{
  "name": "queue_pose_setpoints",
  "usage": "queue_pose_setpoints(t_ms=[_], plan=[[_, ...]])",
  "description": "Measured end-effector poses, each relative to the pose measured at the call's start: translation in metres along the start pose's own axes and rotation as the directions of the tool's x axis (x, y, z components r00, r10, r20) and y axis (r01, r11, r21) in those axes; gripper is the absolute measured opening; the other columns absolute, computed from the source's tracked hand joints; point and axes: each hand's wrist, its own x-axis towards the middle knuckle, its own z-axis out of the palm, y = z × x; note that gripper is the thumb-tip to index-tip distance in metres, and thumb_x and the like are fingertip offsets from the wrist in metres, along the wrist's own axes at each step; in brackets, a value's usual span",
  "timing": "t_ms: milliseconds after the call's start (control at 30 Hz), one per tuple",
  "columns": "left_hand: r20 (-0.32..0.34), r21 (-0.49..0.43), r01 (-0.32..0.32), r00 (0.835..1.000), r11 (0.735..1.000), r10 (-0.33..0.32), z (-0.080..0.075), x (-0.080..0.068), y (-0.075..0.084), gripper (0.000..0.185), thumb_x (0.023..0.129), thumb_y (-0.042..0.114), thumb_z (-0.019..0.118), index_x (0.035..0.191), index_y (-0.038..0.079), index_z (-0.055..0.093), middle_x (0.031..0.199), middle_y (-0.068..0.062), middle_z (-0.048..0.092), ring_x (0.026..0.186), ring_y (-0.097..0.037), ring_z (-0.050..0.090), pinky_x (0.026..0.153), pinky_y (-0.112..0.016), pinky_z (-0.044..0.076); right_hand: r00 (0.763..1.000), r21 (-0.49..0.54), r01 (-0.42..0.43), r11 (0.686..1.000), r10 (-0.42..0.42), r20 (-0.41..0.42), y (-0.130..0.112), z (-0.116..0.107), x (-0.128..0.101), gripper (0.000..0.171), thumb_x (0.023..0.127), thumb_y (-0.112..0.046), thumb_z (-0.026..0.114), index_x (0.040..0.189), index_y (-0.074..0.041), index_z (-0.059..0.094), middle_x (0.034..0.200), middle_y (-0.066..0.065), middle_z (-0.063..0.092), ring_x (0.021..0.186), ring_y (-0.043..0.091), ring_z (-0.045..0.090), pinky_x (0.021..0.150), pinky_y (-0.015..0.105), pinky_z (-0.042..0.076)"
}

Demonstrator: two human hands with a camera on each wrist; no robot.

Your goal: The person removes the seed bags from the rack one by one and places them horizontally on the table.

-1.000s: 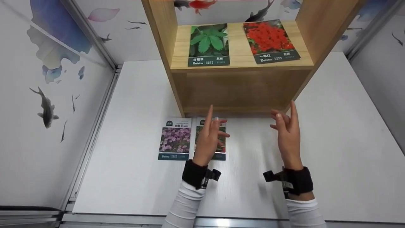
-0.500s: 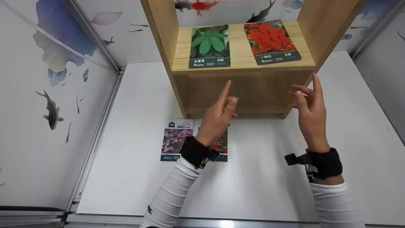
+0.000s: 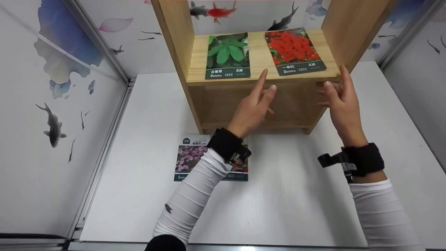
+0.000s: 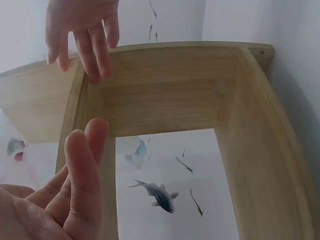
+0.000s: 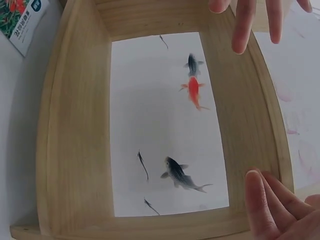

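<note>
My left hand (image 3: 252,106) hovers by the front edge of a wooden shelf board (image 3: 258,45), index finger extended and holding nothing. Beyond its fingertip, a seed packet with red flowers (image 3: 292,48) lies tilted on the board. To its left is a packet with green leaves (image 3: 228,52). My right hand (image 3: 343,109) is at the board's right front corner, fingers loosely extended and holding nothing; whether it touches the wood I cannot tell. In the left wrist view, relaxed left-hand fingers (image 4: 82,185) appear before the lower compartment.
On the white table (image 3: 278,209), a packet with pink flowers (image 3: 188,158) lies in front of the shelf. Beside it a red-flowered packet (image 3: 238,176) is mostly hidden by my left wrist. Upright wooden side panels (image 3: 174,38) flank the shelf board.
Both hands have risen from over the table toward the upper shelf board's front edge, also shifting right. The packets have stayed in place.
</note>
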Motion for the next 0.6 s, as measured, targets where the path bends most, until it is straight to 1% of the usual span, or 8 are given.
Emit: queue_pose_setpoints(t_ms=[67,133,233,300,433,500,600], plan=[[0.016,-0.024,0.022,1.000,0.999,-0.021,0.000,0.006,0.003,0.058,0.088,0.061,0.031,0.137,0.050,0.003,0.118,0.010,0.053,0.068,-0.012,0.061,0.056,-0.031,0.049,1.000,-0.007,-0.003,1.000,0.003,0.017,0.002,-0.003,0.005,0.062,0.092,-0.038,0.043,0.144,-0.028,0.010,0.126,0.012,0.047,0.107,0.021,0.051,0.074,0.026,0.046],[0.031,-0.053,0.045,0.999,0.998,-0.043,0.000,0.011,0.006,0.059,0.088,0.060,0.032,0.137,0.049,0.001,0.118,0.010,0.053,0.069,-0.013,0.061,0.055,-0.032,0.049,0.999,-0.013,-0.001,1.000,0.002,0.042,0.002,-0.004,0.011,0.062,0.092,-0.039,0.042,0.144,-0.027,0.010,0.130,0.010,0.043,0.107,0.022,0.052,0.073,0.027,0.046],[0.051,-0.100,0.087,0.995,0.991,-0.082,-0.004,0.014,0.013,0.062,0.088,0.059,0.033,0.139,0.047,-0.001,0.119,0.009,0.053,0.071,-0.016,0.062,0.056,-0.032,0.050,0.996,-0.021,-0.015,1.000,0.016,0.082,0.001,-0.005,0.019,0.061,0.093,-0.041,0.040,0.144,-0.026,0.010,0.131,0.010,0.042,0.105,0.023,0.053,0.072,0.027,0.046],[0.067,-0.132,0.117,0.992,0.984,-0.109,-0.006,0.014,0.020,0.063,0.089,0.057,0.033,0.140,0.043,-0.002,0.118,0.007,0.054,0.072,-0.019,0.063,0.058,-0.033,0.050,0.993,-0.018,-0.033,0.999,0.035,0.114,0.001,-0.006,0.023,0.061,0.093,-0.042,0.039,0.144,-0.026,0.009,0.129,0.011,0.045,0.103,0.024,0.054,0.072,0.027,0.046],[0.087,-0.202,0.174,0.983,0.964,-0.159,-0.009,0.012,0.031,0.063,0.091,0.054,0.032,0.142,0.039,-0.001,0.118,0.001,0.055,0.075,-0.023,0.064,0.060,-0.034,0.050,0.981,0.004,-0.089,0.996,0.087,0.171,-0.001,-0.009,0.031,0.064,0.092,-0.047,0.037,0.144,-0.025,0.007,0.117,0.014,0.056,0.100,0.022,0.057,0.071,0.027,0.046],[0.092,-0.236,0.190,0.981,0.953,-0.172,-0.009,0.015,0.032,0.062,0.091,0.054,0.031,0.142,0.039,-0.001,0.122,-0.001,0.053,0.074,-0.023,0.065,0.061,-0.036,0.050,0.975,0.028,-0.114,0.993,0.107,0.197,-0.003,-0.011,0.033,0.066,0.091,-0.049,0.037,0.144,-0.025,0.006,0.112,0.014,0.059,0.096,0.023,0.060,0.069,0.028,0.048],[0.092,-0.259,0.197,0.980,0.946,-0.179,-0.006,0.023,0.025,0.061,0.090,0.058,0.029,0.141,0.042,-0.001,0.135,0.000,0.041,0.072,-0.023,0.065,0.060,-0.038,0.050,0.965,0.054,-0.139,0.989,0.123,0.230,-0.006,-0.013,0.035,0.066,0.091,-0.050,0.037,0.145,-0.025,0.007,0.108,0.015,0.061,0.085,0.026,0.064,0.061,0.027,0.049]])
